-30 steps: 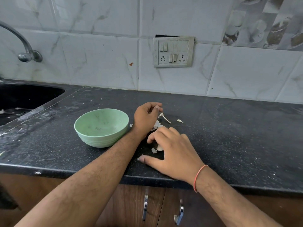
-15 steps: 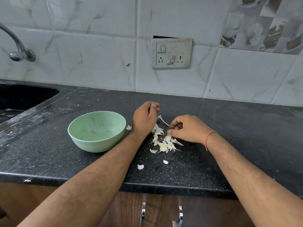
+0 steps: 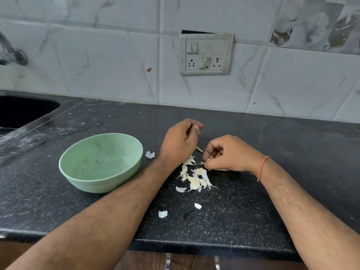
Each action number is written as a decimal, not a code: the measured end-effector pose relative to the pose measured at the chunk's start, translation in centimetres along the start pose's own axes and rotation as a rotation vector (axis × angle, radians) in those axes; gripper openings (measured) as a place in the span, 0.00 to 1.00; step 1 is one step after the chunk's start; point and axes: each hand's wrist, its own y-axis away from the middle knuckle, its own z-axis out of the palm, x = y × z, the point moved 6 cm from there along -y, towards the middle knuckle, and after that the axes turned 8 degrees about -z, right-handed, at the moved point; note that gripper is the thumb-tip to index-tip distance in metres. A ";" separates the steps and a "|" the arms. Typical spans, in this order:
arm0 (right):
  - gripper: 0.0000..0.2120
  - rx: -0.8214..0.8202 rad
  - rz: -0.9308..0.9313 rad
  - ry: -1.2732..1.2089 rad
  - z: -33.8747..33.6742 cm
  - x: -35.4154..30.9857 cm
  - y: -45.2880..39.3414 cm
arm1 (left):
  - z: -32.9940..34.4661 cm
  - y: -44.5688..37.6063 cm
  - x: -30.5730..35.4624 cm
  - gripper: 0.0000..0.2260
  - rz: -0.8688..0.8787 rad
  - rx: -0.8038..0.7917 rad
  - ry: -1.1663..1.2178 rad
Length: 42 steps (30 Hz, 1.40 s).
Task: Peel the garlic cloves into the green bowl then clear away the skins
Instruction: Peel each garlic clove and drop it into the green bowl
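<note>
Right hand (image 3: 229,154): fingers curled, a thin skin pinched at the far edge of the garlic pile (image 3: 194,177). Left hand (image 3: 180,142): fingers curled, thumb on forefinger; whether anything is held cannot be told. A small stalk (image 3: 199,149) lies between the hands.

Bowl (image 3: 101,162): left of the left wrist, no cloves seen in it. Loose skins (image 3: 162,213) are scattered nearer on the counter (image 3: 292,172).

Step judged: gathering or picking at skins. Next move calls for a firm pinch and lift clear of the pile.

Change since half a second ago: little; the right hand's pinch is set slightly lower at the pile.
</note>
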 end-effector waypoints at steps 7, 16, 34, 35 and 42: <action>0.08 0.268 -0.004 -0.566 -0.8 0.8 0.5 | 0.2 0.2 0.3 0.06 -0.025 -0.046 0.028; 0.13 0.464 0.026 -0.973 -1.0 2.3 0.4 | 1.0 0.8 0.6 0.06 -0.050 -0.179 0.204; 0.17 0.372 0.053 -1.060 -0.1 3.1 -0.7 | 1.0 0.5 0.6 0.15 -0.053 -0.189 0.337; 0.16 0.370 0.051 -1.043 -0.1 3.1 -0.7 | 1.1 0.5 0.5 0.16 -0.061 -0.199 0.338; 0.10 0.418 0.030 -0.916 -0.3 2.9 -0.5 | 1.3 0.4 -0.2 0.11 -0.150 -0.194 0.281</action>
